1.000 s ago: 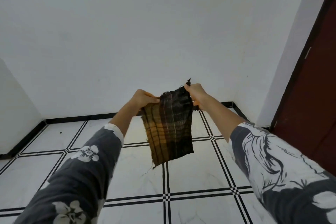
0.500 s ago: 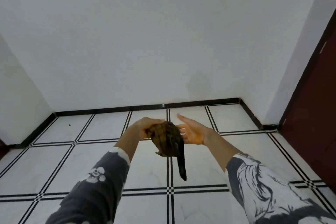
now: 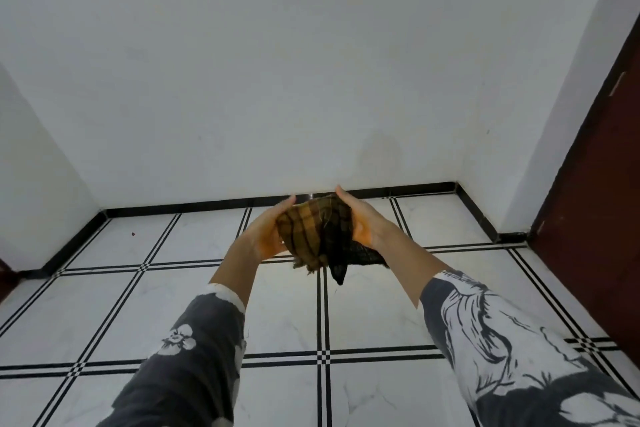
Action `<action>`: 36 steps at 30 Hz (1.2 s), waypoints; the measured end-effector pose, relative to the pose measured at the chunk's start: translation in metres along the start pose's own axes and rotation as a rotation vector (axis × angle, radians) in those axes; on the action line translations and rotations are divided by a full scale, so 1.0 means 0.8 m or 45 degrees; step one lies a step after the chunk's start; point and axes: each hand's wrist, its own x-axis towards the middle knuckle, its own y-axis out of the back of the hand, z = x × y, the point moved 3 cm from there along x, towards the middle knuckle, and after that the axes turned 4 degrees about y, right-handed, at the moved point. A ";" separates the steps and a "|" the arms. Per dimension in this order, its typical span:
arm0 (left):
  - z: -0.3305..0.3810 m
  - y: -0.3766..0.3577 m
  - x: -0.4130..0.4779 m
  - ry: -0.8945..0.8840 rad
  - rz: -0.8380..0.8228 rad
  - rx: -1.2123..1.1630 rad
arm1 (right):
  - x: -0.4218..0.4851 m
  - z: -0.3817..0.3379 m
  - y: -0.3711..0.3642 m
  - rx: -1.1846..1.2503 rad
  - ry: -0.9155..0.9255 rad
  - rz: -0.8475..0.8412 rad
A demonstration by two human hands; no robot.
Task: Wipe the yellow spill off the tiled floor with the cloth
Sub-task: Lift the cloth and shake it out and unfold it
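Held out in front of me over the white tiled floor (image 3: 284,315) with its black grid lines, my left hand (image 3: 266,236) and right hand (image 3: 365,224) face palm to palm, fingers straight, pressing the bunched yellow-and-black plaid cloth (image 3: 311,236) between them. A frayed dark corner hangs below. A dark red door (image 3: 595,184) stands at right.
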 end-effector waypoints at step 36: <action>0.024 0.020 -0.010 -0.290 0.332 0.292 | 0.013 -0.087 0.057 -1.540 0.551 0.287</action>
